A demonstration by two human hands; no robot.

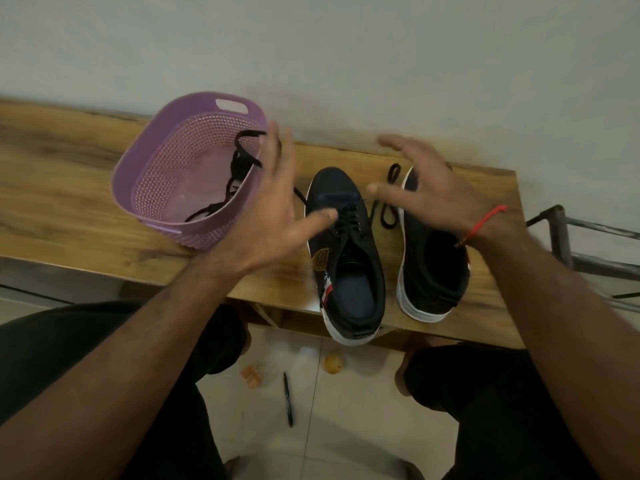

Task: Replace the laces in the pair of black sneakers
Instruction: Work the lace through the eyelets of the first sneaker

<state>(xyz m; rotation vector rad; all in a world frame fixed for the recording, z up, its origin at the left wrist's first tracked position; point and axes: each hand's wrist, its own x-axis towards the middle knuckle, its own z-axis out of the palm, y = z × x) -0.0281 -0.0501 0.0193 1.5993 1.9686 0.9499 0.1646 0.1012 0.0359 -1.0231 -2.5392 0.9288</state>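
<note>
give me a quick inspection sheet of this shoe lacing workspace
surface: wooden tabletop, against a pale wall.
job's things: two black white-soled sneakers, left sneaker laced, right sneaker with loose black lace beside its toe; purple perforated plastic basket holding more black laces.
clutter: black pen, orange scrap and small yellow object on the tiled floor.
grippers: left hand and right hand open, above the sneakers, holding nothing.
cables: nothing seen.
surroundings: metal frame at right.

left hand (266,216) spread | right hand (426,188) spread | sneakers (346,258) on table (69,188)
</note>
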